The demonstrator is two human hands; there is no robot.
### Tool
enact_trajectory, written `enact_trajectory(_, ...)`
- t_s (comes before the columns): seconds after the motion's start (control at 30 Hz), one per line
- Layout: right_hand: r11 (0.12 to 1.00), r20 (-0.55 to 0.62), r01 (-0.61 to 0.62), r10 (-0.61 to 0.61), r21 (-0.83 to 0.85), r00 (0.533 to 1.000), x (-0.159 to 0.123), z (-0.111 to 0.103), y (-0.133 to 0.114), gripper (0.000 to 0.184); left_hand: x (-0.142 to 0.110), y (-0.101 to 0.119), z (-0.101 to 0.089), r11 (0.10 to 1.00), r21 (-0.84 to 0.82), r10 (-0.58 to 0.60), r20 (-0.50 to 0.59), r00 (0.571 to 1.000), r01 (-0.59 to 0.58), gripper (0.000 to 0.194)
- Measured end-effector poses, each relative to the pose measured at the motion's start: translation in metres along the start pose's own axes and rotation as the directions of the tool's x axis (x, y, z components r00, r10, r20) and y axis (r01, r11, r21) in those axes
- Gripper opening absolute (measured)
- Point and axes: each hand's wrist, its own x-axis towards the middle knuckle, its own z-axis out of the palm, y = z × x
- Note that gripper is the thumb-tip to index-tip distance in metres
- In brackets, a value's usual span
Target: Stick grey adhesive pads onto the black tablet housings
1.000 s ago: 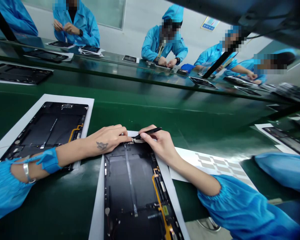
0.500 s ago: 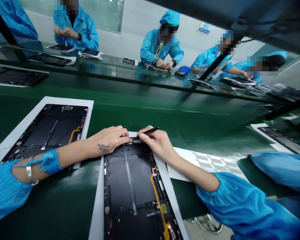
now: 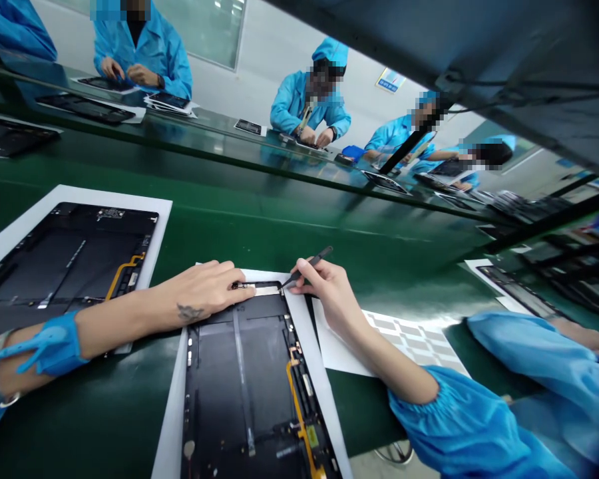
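Observation:
An opened black tablet chassis (image 3: 249,379) lies on a white sheet (image 3: 172,426) on the green belt in front of me. My left hand (image 3: 199,289) rests flat at its far edge, fingertips pressing a pale strip (image 3: 259,289) at the top. My right hand (image 3: 329,286) is closed on black tweezers (image 3: 307,264), their tip just off the chassis's top right corner.
A second open chassis (image 3: 64,259) on white paper lies to the left. A sheet of grey stickers (image 3: 409,339) sits by my right forearm. A co-worker's blue sleeve (image 3: 539,359) is at the right. Several people in blue work along the far shelf (image 3: 219,133).
My right hand drew the tweezers back to the right, off the strip. My left fingertips stay on the top edge. The view shifted slightly, so everything sits further left.

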Motion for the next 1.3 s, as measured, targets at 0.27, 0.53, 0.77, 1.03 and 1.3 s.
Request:
enact_trajectory(0.27,0.999,-0.015,0.025,-0.025,0.024,1.000,-0.001,0.001,0.001,0.046,0.000,-0.001,-0.001,1.000,0.009,0.006,0.017,1.000,-0.006,0.044)
enact_trajectory(0.53,0.982,0.028,0.181,-0.180,-0.053,0.983,-0.001,0.002,0.003,0.040,0.003,0.000,-0.009,0.999,-0.019,-0.030,0.155,0.987,0.034,0.050)
enact_trajectory(0.77,0.892,0.094,0.394,-0.383,-0.220,0.919,0.000,0.003,0.005,0.029,0.030,0.005,-0.014,0.996,0.091,-0.038,0.269,0.962,0.013,0.066)
enact_trajectory(1.03,0.432,0.591,0.783,-0.514,-0.448,0.622,0.001,0.004,-0.026,0.018,0.027,0.013,-0.009,0.987,0.156,-0.077,0.203,0.976,0.045,0.041)
enact_trajectory(1.3,0.222,0.852,0.843,-0.082,-0.490,0.517,0.021,0.032,-0.041,0.013,-0.008,0.007,0.000,1.000,0.011,-0.007,-0.079,0.997,0.008,0.037)
